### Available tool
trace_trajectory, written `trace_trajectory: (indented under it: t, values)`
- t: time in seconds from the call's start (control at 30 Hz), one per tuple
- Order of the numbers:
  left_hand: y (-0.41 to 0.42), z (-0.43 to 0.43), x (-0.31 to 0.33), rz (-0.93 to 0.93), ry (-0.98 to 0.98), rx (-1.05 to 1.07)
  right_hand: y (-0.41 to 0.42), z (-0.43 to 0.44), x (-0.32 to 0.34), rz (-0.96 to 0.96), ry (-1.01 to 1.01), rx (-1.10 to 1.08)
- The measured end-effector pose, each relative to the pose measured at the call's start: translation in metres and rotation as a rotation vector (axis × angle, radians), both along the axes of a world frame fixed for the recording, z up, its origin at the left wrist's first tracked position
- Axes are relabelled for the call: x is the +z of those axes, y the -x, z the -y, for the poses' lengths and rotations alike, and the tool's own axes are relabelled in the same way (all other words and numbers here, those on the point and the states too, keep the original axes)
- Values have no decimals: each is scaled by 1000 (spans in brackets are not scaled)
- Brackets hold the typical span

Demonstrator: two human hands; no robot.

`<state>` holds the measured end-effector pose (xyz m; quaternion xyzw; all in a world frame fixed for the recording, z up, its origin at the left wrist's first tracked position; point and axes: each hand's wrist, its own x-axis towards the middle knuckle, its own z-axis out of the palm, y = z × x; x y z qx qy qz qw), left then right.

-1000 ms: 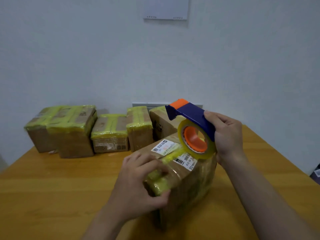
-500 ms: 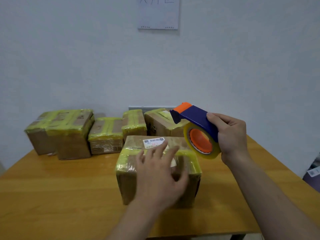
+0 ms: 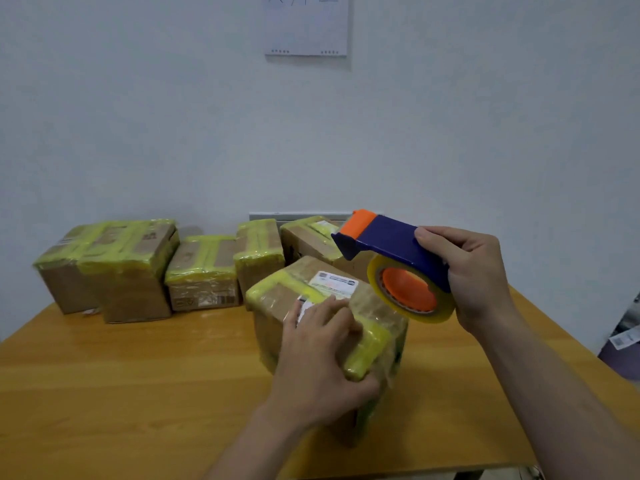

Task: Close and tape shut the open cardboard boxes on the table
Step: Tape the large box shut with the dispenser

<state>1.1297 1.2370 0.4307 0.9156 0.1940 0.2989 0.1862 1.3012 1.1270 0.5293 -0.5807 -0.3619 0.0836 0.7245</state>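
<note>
A closed cardboard box (image 3: 277,299) wrapped in yellow tape, with a white label on top, sits turned at an angle in the middle of the wooden table (image 3: 121,375). My left hand (image 3: 318,358) grips its near top corner, fingers curled over the top and thumb on the near side. My right hand (image 3: 467,271) holds a blue and orange tape dispenser (image 3: 388,237) with a yellowish tape roll (image 3: 412,292) just above the box's far right edge. Whether tape joins the roll to the box cannot be made out.
Several taped boxes (image 3: 124,268) stand in a row along the wall at the back of the table. A sheet of paper (image 3: 306,26) hangs on the wall. The table's right edge runs close to my right arm, with clutter on the floor beyond.
The box has been turned from square-on to an angle. My left hand went from lying flat on its top to gripping its near corner. The dispenser stayed above the box's right side.
</note>
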Motion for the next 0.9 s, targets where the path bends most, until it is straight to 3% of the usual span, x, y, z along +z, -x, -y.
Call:
trace_trajectory:
  t: [0.13,0.37,0.53,0.6,0.7,0.77,0.9]
  values:
    - [25,-33,2,62,190,-273,-2,2,3,53,98,146]
    - [51,-67,9,5,392,-240,7,-5,-7,19,137,241]
    - [66,-68,33,-90,424,-115,14,1,-4,52,109,332]
    - [67,-59,50,59,519,-33,17,5,-5,77,76,354]
    - [64,-46,76,334,897,-44,25,10,-6,140,35,387]
    - [63,-38,86,393,1077,-105,32,13,-5,194,16,401]
    - [66,-32,91,420,1225,-220,41,19,-3,266,-4,411]
